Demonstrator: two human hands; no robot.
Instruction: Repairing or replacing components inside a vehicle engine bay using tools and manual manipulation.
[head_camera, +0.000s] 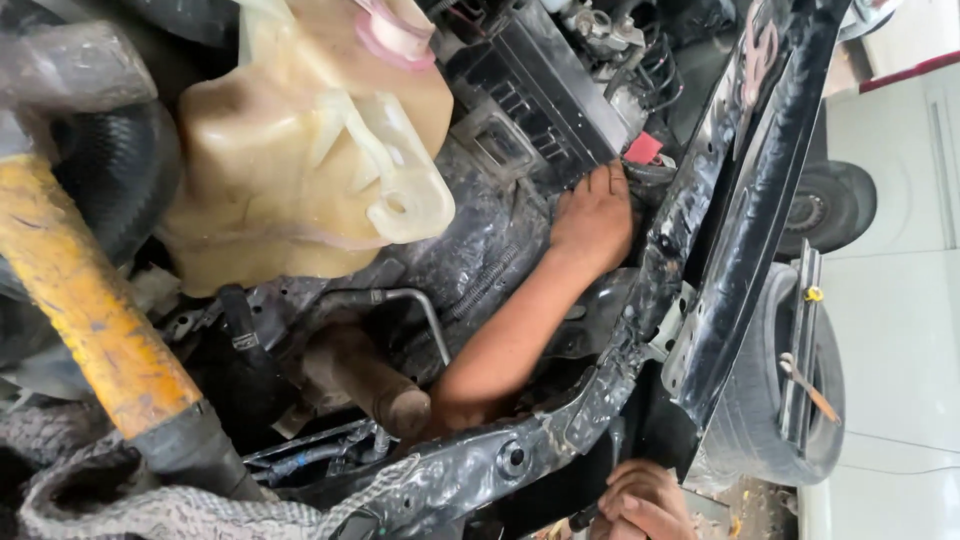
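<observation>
1. Where the bare forearm stretches deep into the engine bay, ends in the left hand (592, 215), palm down, fingers bent against dark parts; cannot tell whether grasping anything.
2. Lies just beyond those fingertips, up and to the right in view: small red plastic cap (643, 148), close beside them, contact not clear.
3. Borders the cap on the other side: black ribbed plastic housing (540, 100), with its long axis slanting from upper left to lower right.
4. Stays low at the bottom edge, well apart from the cap: right hand (640, 500), clenched round a dark slender tool (585, 517), outside the black painted metal frame rail (745, 190).
5. Puts the left hand far nearer to the cap, the rail running between the two hands.
6. Looms to the left of the forearm: cream translucent plastic reservoir (300, 150).
</observation>
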